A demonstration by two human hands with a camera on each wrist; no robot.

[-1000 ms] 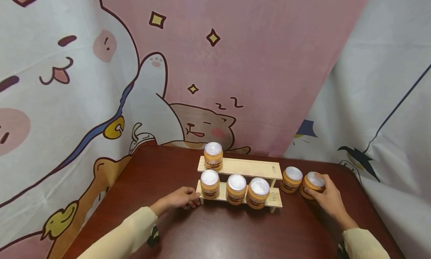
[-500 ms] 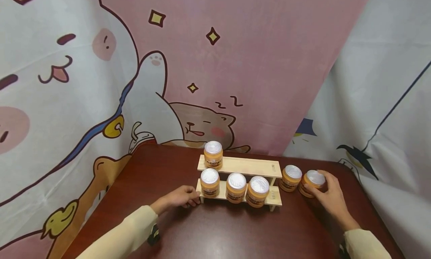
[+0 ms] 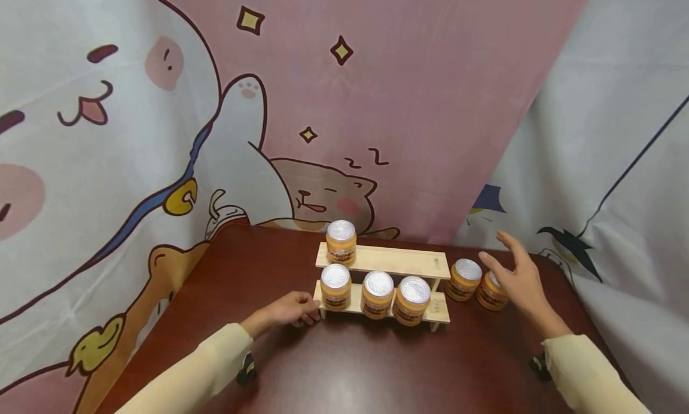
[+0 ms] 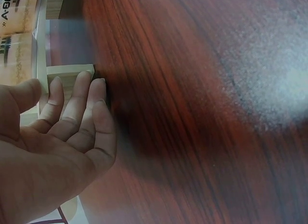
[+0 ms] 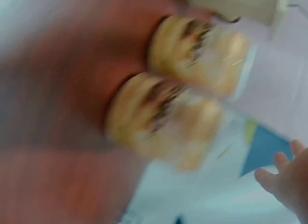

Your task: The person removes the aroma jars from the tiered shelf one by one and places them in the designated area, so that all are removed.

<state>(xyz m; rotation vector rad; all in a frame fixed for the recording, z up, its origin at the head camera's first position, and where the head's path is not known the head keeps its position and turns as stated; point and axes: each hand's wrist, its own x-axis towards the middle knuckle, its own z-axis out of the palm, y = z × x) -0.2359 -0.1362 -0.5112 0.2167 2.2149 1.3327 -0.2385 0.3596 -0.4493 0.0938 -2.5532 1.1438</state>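
Note:
A two-tier wooden display rack [image 3: 401,261] stands on the table. My left hand [image 3: 293,309] is at the left end of its lower board [image 4: 42,55], thumb on one side and curled fingers on the other, close by the rack's leg [image 4: 72,70]. My right hand [image 3: 522,282], its fingers spread and holding nothing, is lifted over the outer orange jar [image 3: 491,294] and partly covers it in the head view. Another jar [image 3: 463,280] stands between that one and the rack. Both jars look blurred in the right wrist view.
On the lower tier stand three orange jars with silvery lids: a left jar [image 3: 336,288], a middle jar [image 3: 377,294] and a right jar [image 3: 411,300]. One jar [image 3: 341,243] stands at the upper tier's left end. Cartoon-printed cloth [image 3: 420,103] hangs behind the dark-red table [image 3: 344,366].
My right hand has let go of the outer jar and risen above it, fingers spreading. That jar stays beside its neighbour. The left hand keeps its place at the rack.

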